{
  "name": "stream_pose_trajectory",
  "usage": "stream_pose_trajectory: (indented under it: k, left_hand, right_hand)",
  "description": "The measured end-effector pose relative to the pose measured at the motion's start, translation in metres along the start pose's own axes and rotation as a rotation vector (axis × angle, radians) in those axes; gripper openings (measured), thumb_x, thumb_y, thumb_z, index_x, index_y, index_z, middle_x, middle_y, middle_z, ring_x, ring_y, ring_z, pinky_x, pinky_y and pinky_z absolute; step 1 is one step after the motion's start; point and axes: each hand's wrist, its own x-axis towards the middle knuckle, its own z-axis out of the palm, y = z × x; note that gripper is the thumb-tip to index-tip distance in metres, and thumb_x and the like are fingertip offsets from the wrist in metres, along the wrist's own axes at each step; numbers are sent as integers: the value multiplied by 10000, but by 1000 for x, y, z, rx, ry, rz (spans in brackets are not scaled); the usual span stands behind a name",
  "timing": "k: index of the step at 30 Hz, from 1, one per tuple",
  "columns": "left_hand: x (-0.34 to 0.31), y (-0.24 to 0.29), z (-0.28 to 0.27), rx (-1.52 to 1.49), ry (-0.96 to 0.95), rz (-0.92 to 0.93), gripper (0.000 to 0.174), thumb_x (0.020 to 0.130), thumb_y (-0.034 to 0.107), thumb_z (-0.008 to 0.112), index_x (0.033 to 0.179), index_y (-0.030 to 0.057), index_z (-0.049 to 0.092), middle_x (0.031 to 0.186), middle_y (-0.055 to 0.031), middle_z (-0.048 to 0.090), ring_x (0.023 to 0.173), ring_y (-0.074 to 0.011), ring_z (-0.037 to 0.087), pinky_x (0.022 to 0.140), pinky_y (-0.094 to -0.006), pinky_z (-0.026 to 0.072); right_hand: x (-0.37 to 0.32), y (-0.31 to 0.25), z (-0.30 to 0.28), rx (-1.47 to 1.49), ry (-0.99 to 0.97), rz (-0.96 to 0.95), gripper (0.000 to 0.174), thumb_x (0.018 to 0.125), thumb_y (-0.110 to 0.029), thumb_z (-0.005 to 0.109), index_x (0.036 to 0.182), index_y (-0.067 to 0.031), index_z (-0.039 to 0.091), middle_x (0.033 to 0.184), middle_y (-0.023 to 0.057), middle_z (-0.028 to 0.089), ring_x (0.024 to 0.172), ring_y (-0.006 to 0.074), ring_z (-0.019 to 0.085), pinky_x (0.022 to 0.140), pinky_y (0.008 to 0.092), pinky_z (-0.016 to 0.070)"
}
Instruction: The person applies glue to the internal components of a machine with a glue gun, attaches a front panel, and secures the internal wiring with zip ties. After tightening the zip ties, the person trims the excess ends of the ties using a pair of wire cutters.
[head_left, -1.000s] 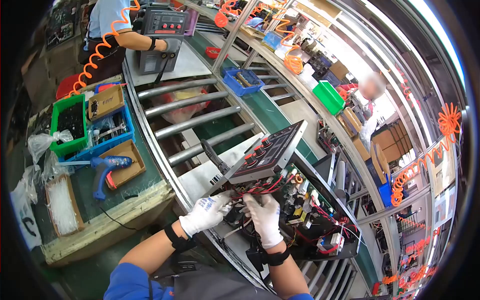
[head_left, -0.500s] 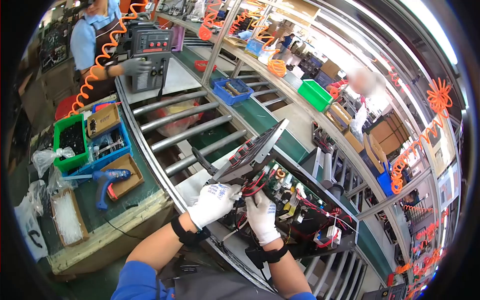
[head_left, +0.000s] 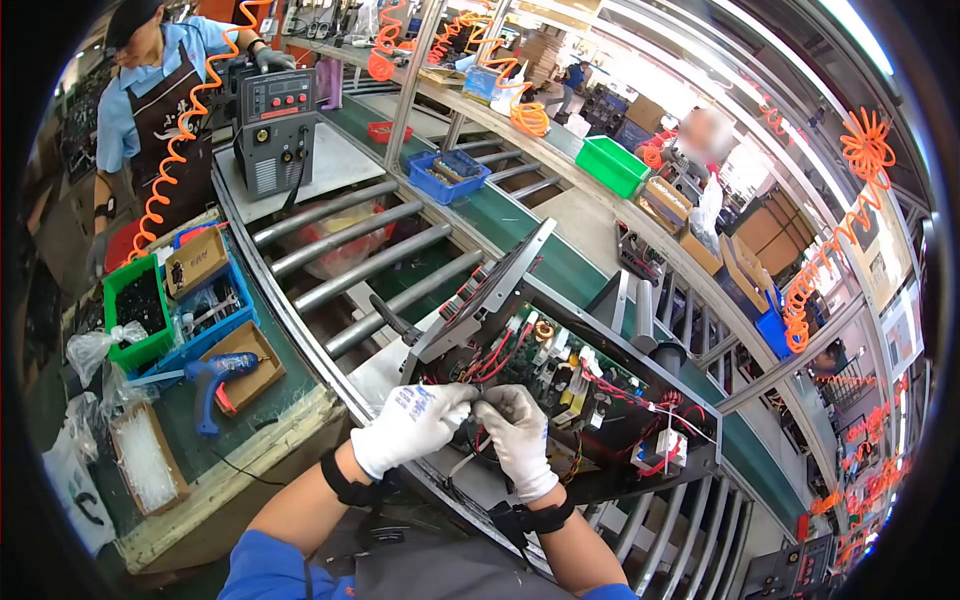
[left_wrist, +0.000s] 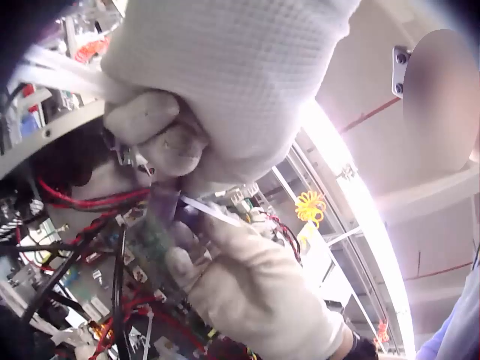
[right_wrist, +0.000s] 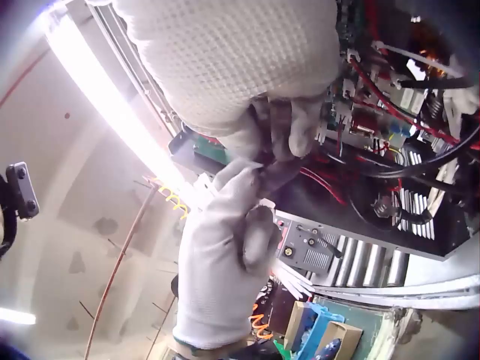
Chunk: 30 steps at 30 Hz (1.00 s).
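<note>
Both hands wear white gloves and meet at the near left edge of an open machine housing (head_left: pixel 620 375) with a circuit board and red and black wires. My left hand (head_left: pixel 412 425) has fingers curled round several white strips (left_wrist: pixel 60 73) that stick out past them. Fingertips of my right hand (head_left: pixel 518 440) pinch a dark, flexible piece (right_wrist: pixel 279 177), touching or nearly touching the left fingertips. A thin white strip (left_wrist: pixel 210 210) runs beside that piece. A front panel with red knobs (head_left: pixel 475 290) leans tilted on the housing's left. The fingers partly hide the dark piece.
On the left bench are a green bin (head_left: pixel 140 310), a blue and black glue gun (head_left: pixel 213 385) and a box of white strips (head_left: pixel 148 458). Metal rollers (head_left: pixel 400 265) lie beyond the hands. A person (head_left: pixel 160 90) stands at another machine (head_left: pixel 277 130).
The panel has tilted to a steeper angle and the view has shifted. My hands have drawn closer together at the wires. The other person's gloved hand has moved to the top of their machine.
</note>
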Motion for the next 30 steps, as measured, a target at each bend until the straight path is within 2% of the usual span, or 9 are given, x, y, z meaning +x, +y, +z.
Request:
stream_pose_trajectory:
  k: [3,8,10,16,21,24,26,29,30]
  left_hand:
    - [6,-3,-10,-139,-62,-42,217,889,141,553,1071,68,645,907,-149,675,819,-293,664,712,-350,512]
    - [9,-7,-15,-176,-84,-171,183,851,192,634,964,51,667,826,-132,667,768,-273,659,675,-340,499]
    - [8,-15,-12,-107,-48,-26,186,835,209,663,931,50,667,797,-131,660,762,-277,655,667,-349,496]
    - [10,-18,-14,-40,-31,74,185,822,220,678,919,62,664,817,-138,658,797,-307,651,691,-371,503]
    - [12,-16,-17,3,-50,57,179,808,202,679,923,68,661,827,-138,657,815,-312,649,699,-379,503]
    - [13,-13,-18,11,-62,64,172,818,228,645,902,78,655,821,-128,657,809,-317,646,691,-397,502]
    - [14,-13,-17,0,-53,71,180,832,257,611,879,88,651,812,-117,656,800,-323,643,684,-414,502]
    - [14,-11,-17,20,-93,58,180,807,207,681,919,70,652,845,-141,656,806,-309,650,692,-376,500]
    - [14,-8,-19,-4,-103,-2,199,811,216,680,937,67,643,837,-142,654,806,-311,651,695,-376,499]
  right_hand:
    - [1,0,-6,57,-51,28,120,887,-19,616,990,1,556,867,15,595,782,76,566,708,233,486]
    - [2,3,-9,276,-57,129,198,929,-75,581,1087,22,510,970,84,622,872,157,634,798,296,528]
    - [3,4,-9,278,-58,130,196,927,-76,586,1082,22,514,974,88,623,872,153,631,804,296,526]
    - [2,3,-5,130,-109,85,164,925,-43,562,1064,29,516,965,97,618,876,169,636,801,311,532]
    - [1,2,-6,235,-40,124,179,913,-33,581,1066,37,521,981,100,623,867,165,634,797,304,528]
    - [-1,-4,-5,246,-39,152,174,895,-32,621,1044,27,552,938,61,622,845,123,608,783,254,502]
    - [-1,-3,-6,133,-118,130,181,893,-33,625,1054,39,584,940,50,628,847,108,600,776,244,491]
    - [-3,-4,-7,94,-88,151,178,893,-43,631,1047,44,625,945,32,634,847,92,590,778,239,485]
    - [-3,-3,-8,3,-67,69,157,865,-29,651,1015,12,668,924,41,654,824,119,600,773,255,483]
